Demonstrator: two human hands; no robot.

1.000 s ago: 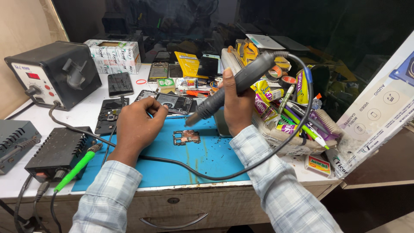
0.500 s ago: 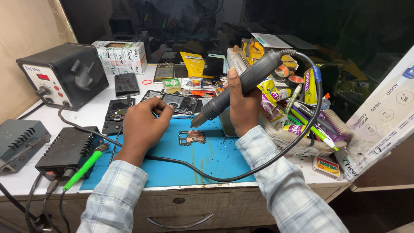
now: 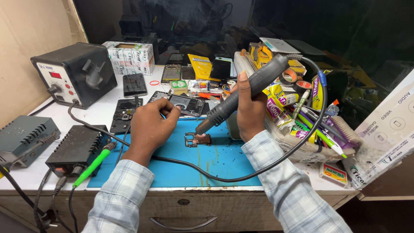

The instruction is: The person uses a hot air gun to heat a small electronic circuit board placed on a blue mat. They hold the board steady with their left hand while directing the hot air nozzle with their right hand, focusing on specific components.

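Right hand (image 3: pixel 250 110) grips grey tapered hot-air wand (image 3: pixel 241 94) — nozzle over small metal part (image 3: pixel 197 139).

the right hand (image 3: pixel 251 113) is lifting the grey hot air gun (image 3: pixel 241 95) a little higher and further right in the frame than a second ago, and its handle is now reaching up toward the upper right. its nozzle is now pointing down at the small metal part (image 3: pixel 197 139) on the blue mat (image 3: pixel 215 164) from just above it. the left hand (image 3: pixel 148 127) is sliding slightly toward the centre, fingers curling nearer the opened phone (image 3: pixel 183 103).
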